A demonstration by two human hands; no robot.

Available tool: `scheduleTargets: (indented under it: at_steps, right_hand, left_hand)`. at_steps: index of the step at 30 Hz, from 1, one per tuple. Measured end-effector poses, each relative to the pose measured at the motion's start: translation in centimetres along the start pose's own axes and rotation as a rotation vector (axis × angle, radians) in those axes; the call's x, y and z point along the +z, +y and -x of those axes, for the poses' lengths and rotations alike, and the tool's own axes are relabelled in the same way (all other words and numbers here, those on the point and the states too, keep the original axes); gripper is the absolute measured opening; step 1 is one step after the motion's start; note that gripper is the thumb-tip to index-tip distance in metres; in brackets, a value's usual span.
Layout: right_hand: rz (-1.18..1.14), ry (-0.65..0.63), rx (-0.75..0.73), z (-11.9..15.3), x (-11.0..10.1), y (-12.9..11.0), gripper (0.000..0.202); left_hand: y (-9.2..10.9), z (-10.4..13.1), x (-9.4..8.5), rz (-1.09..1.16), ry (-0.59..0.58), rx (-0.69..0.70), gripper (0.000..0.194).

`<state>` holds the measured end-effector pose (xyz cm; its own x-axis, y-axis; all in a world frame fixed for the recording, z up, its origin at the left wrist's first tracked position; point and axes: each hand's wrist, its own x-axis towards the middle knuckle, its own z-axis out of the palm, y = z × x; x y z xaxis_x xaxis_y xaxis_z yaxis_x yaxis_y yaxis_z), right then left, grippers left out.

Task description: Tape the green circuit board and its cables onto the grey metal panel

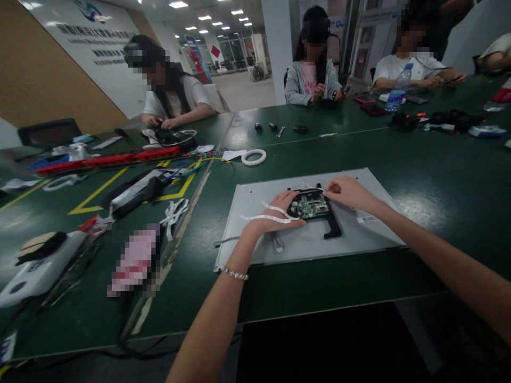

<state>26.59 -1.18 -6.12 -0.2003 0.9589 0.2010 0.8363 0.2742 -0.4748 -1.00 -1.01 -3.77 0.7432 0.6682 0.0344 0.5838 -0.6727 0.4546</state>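
A green circuit board (312, 208) sits in a black plastic frame (334, 225) on a flat grey-white panel (255, 242). My left hand (278, 210) grips the frame's left side, thumb at the near edge and fingers at the far one. Two narrow white tape strips (275, 217) lie across the back of that hand. At the frame's far right corner, my right hand (346, 192) pinches the end of a short white tape strip (316, 186). A flat grey cable (278, 243) with a connector rests on the panel near my left wrist.
Beyond the panel lie a white tape roll (254, 157) and a small wrench (281, 131). To the left are a pink pouch (136, 260), a white device (38, 271) and a red strip (120, 160). Several people work across the green table (319, 287); a water bottle (398, 90) stands far right.
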Motion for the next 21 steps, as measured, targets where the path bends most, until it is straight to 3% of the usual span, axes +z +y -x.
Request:
scheduleTargets:
  at_steps: [4, 10, 16, 21]
  right_hand:
    - [-0.077, 0.041, 0.026, 0.3, 0.9, 0.6, 0.026]
    - [-0.25, 0.06, 0.093, 0.4, 0.5, 0.2, 0.018]
    - [-0.652, -0.013, 0.248, 0.9, -0.1, -1.5, 0.021]
    - [-0.99, 0.072, 0.332, 1.3, -1.4, -1.8, 0.028]
  left_hand:
    - [0.2, 0.0, -0.1, 0.004, -0.013, -0.011, 0.089]
    - [-0.2, -0.2, 0.4, 0.008, 0.022, 0.003, 0.087]
    - [-0.2, -0.4, 0.5, 0.005, 0.017, 0.001, 0.086]
    - [-0.1, -0.4, 0.5, -0.001, 0.008, 0.016, 0.085]
